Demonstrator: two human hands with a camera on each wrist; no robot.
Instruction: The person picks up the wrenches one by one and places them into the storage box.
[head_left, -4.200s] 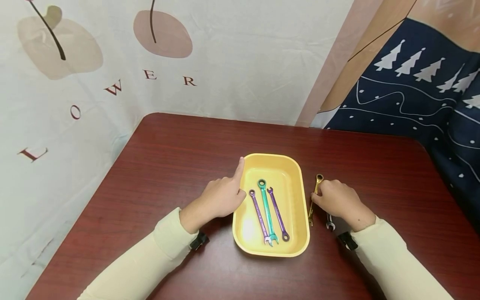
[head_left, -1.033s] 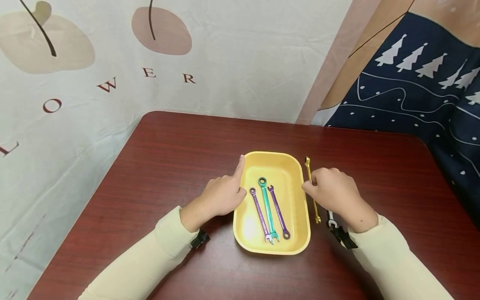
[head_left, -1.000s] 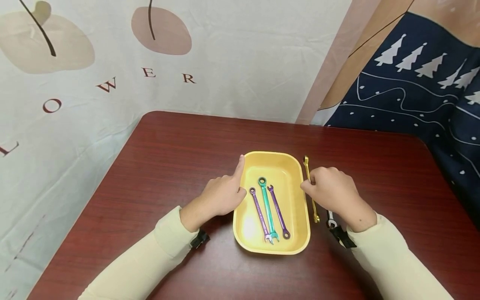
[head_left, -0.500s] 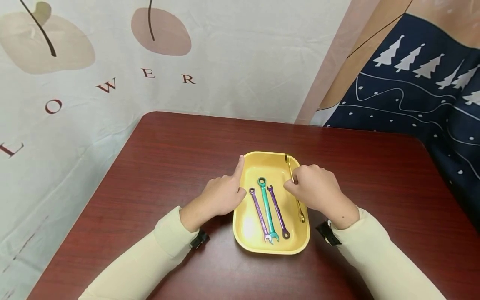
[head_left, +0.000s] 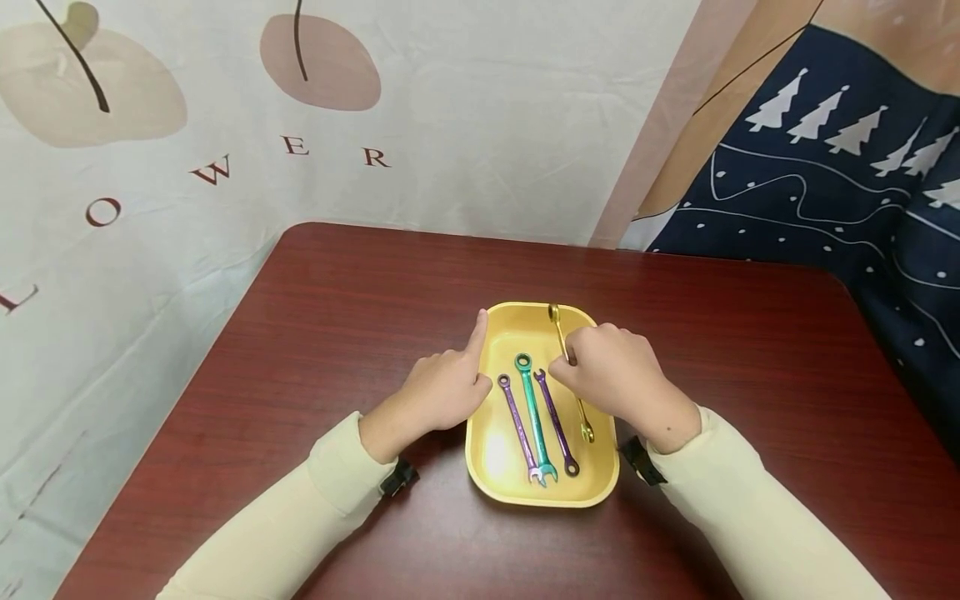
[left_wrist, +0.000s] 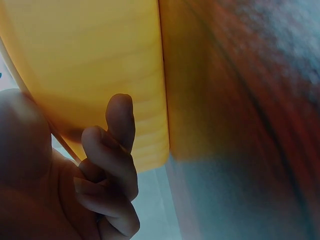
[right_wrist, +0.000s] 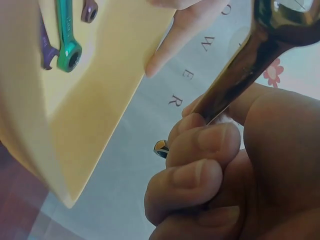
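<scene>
My right hand (head_left: 615, 367) grips a gold ratchet combination wrench (head_left: 582, 412) around its middle, over the right side of a yellow plastic tray (head_left: 606, 483). Fingers curl round its shaft in the right wrist view, and one ring end (right_wrist: 290, 20) looms close. Inside the tray lie a light purple wrench (head_left: 518, 425), a green wrench (head_left: 532, 412) and a dark purple wrench (head_left: 557, 425). My left hand (head_left: 442, 390) holds the tray's left rim, thumb over the edge and index finger stretched along it. Its other fingers (left_wrist: 112, 160) curl beside the outer wall.
A dark red wooden table (head_left: 360, 300) carries the tray. Behind it hangs a pale printed cloth (head_left: 487, 125) with letters, and at the right a navy cloth (head_left: 795, 175) with white trees. My right forearm (head_left: 750, 492) covers part of the table.
My right hand picked up the gold wrench from the table right of the tray and carried it left over the tray. A silver wrench seen there earlier is hidden now. My left hand stayed put.
</scene>
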